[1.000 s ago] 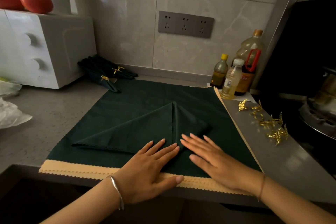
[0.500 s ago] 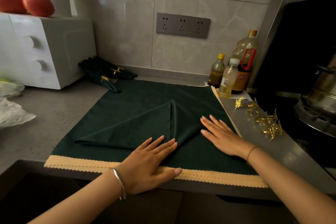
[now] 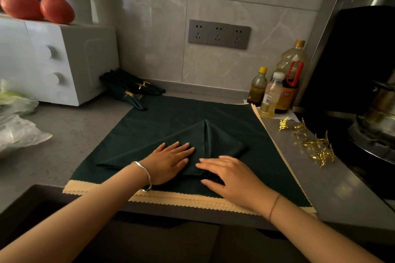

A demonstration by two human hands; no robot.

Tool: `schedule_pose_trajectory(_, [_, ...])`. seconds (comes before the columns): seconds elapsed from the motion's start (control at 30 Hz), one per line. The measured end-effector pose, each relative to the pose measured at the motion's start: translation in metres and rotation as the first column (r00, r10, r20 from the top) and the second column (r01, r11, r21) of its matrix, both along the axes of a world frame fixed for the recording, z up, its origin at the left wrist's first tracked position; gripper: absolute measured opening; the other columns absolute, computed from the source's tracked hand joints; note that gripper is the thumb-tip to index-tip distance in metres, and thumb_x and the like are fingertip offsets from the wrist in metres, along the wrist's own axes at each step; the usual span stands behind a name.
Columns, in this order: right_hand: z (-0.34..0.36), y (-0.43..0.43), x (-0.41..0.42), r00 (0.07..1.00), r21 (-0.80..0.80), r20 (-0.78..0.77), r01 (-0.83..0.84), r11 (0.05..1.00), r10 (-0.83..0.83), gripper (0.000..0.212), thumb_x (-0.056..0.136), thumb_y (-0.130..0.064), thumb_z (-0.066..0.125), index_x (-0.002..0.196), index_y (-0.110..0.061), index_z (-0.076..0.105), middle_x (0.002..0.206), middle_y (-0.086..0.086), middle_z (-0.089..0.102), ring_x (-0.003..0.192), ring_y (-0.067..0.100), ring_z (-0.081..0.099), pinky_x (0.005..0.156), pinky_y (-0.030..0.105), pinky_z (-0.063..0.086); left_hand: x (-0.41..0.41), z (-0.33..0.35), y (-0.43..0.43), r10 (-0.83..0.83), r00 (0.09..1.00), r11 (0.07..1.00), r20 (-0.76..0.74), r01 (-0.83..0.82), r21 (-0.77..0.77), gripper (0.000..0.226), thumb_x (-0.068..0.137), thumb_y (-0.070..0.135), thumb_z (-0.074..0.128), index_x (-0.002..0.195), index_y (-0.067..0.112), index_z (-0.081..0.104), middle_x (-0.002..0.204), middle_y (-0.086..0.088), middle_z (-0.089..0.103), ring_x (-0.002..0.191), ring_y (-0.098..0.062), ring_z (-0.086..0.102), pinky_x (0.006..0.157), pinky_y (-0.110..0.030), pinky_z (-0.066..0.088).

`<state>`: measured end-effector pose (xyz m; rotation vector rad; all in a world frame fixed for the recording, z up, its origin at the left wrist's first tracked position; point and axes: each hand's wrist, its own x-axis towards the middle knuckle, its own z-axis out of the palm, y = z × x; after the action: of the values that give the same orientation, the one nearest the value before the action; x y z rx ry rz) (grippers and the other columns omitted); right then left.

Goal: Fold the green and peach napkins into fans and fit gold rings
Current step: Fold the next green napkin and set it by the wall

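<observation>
A dark green napkin [image 3: 224, 143], folded into a triangle-like shape, lies on a stack of flat green napkins [image 3: 171, 117]. Peach napkins [image 3: 192, 199] show only as scalloped edges under the stack. My left hand [image 3: 168, 161] lies flat on the folded napkin's left part. My right hand [image 3: 233, 175] rests flat on its near right corner, fingers pointing left. A pile of gold leaf rings [image 3: 314, 143] sits on the counter to the right. Folded green napkins with gold rings [image 3: 132, 89] lie at the back left.
A white microwave [image 3: 49, 60] with two tomatoes [image 3: 38, 7] on top stands at the left. Plastic bags [image 3: 17, 126] lie at the left edge. Oil bottles [image 3: 277, 87] stand at the back right, beside a dark stove with a metal pot [image 3: 378, 117].
My right hand has come back from the right side of the napkin to its near corner. My left hand has slid forward onto the fold.
</observation>
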<state>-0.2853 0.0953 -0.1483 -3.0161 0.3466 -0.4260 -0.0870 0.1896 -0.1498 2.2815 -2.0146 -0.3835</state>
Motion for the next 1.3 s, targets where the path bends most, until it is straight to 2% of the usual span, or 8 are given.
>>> schedule_pose_trajectory(0.17, [-0.004, 0.001, 0.013, 0.988, -0.098, 0.153, -0.017, 0.995, 0.032, 0.022, 0.086, -0.03, 0.057, 0.098, -0.022, 0.073, 0.104, -0.008, 0.07, 0.096, 0.005, 0.064, 0.091, 0.029, 0.049, -0.002, 0.0, -0.004, -0.004, 1.0, 1.0, -0.023, 0.004, 0.004, 0.05, 0.102, 0.044, 0.018, 0.149, 0.036, 0.003, 0.158, 0.013, -0.003, 0.145, -0.011, -0.008, 0.117, -0.035, -0.006])
schedule_pose_trajectory(0.33, [-0.001, -0.008, 0.002, 0.986, -0.166, 0.151, -0.049, 0.985, 0.074, 0.031, 0.085, -0.033, 0.046, 0.086, -0.025, 0.076, 0.092, -0.012, 0.072, 0.085, 0.001, 0.065, 0.087, 0.024, 0.051, 0.013, 0.018, -0.003, -0.017, 0.993, 0.998, -0.12, 0.01, -0.065, 0.042, 0.102, 0.037, 0.029, 0.145, 0.035, 0.032, 0.152, 0.01, 0.029, 0.142, -0.01, 0.022, 0.117, -0.032, 0.018])
schedule_pose_trajectory(0.43, [0.006, -0.022, -0.025, 0.983, -0.12, 0.179, -0.025, 0.992, 0.047, 0.031, 0.087, -0.034, 0.047, 0.094, -0.025, 0.075, 0.099, -0.013, 0.071, 0.092, -0.002, 0.063, 0.094, 0.02, 0.043, 0.028, 0.028, 0.003, -0.085, 0.994, 0.988, 0.071, 0.093, -0.125, 0.045, 0.1, 0.018, 0.04, 0.138, 0.042, 0.039, 0.143, 0.007, 0.042, 0.131, -0.012, 0.04, 0.11, -0.029, 0.033])
schedule_pose_trajectory(0.6, [0.002, -0.037, -0.06, 0.991, -0.144, 0.12, -0.035, 0.989, 0.052, 0.029, 0.088, -0.033, 0.048, 0.1, -0.025, 0.074, 0.107, -0.013, 0.069, 0.096, -0.001, 0.062, 0.092, 0.02, 0.047, 0.036, 0.023, 0.005, -0.346, 0.796, 0.897, 0.496, 0.436, -0.075, 0.054, 0.094, 0.016, 0.054, 0.14, 0.039, 0.039, 0.147, 0.014, 0.039, 0.139, -0.008, 0.03, 0.115, -0.026, 0.012])
schedule_pose_trajectory(0.83, [-0.001, -0.036, -0.058, 0.989, -0.28, 0.033, -0.127, 0.952, 0.142, 0.025, 0.089, -0.03, 0.05, 0.099, -0.021, 0.072, 0.108, -0.009, 0.068, 0.09, 0.001, 0.063, 0.09, 0.021, 0.049, 0.05, 0.026, 0.005, -0.477, 0.546, 0.66, 0.689, 0.74, -0.129, 0.044, 0.066, 0.031, 0.083, 0.108, 0.03, 0.069, 0.105, 0.011, 0.069, 0.099, -0.01, 0.065, 0.09, -0.03, 0.052])
schedule_pose_trajectory(0.93, [-0.003, -0.034, -0.053, 0.991, -0.207, 0.076, -0.091, 0.974, 0.108, 0.025, 0.09, -0.04, 0.05, 0.089, -0.024, 0.07, 0.104, -0.012, 0.067, 0.09, 0.001, 0.061, 0.086, 0.023, 0.05, 0.054, 0.027, 0.005, -0.507, 0.586, 0.659, 0.632, 0.736, -0.155, 0.025, 0.085, 0.042, 0.061, 0.107, 0.034, 0.069, 0.104, 0.015, 0.069, 0.096, -0.005, 0.064, 0.086, -0.025, 0.052])
schedule_pose_trajectory(1.03, [-0.005, -0.032, -0.049, 0.99, -0.021, 0.144, -0.003, 1.0, 0.006, 0.037, 0.09, -0.058, 0.042, 0.084, -0.029, 0.064, 0.106, -0.02, 0.058, 0.097, -0.003, 0.053, 0.089, 0.015, 0.041, 0.062, 0.022, 0.005, -0.464, 0.702, 0.708, 0.539, 0.66, -0.25, 0.048, 0.099, 0.05, 0.02, 0.106, 0.038, 0.066, 0.101, 0.019, 0.067, 0.095, -0.001, 0.06, 0.078, -0.02, 0.051])
schedule_pose_trajectory(1.3, [-0.016, -0.034, -0.038, 0.939, 0.272, 0.235, 0.185, 0.944, -0.252, 0.021, 0.084, -0.041, 0.062, 0.069, -0.032, 0.05, 0.111, -0.027, 0.041, 0.112, -0.006, 0.038, 0.09, 0.01, 0.029, 0.05, 0.022, 0.0, -0.143, 0.989, 0.964, -0.044, 0.129, -0.233, 0.044, 0.079, 0.061, 0.041, 0.096, 0.03, 0.066, 0.094, 0.018, 0.058, 0.086, 0.005, 0.053, 0.073, -0.004, 0.039])
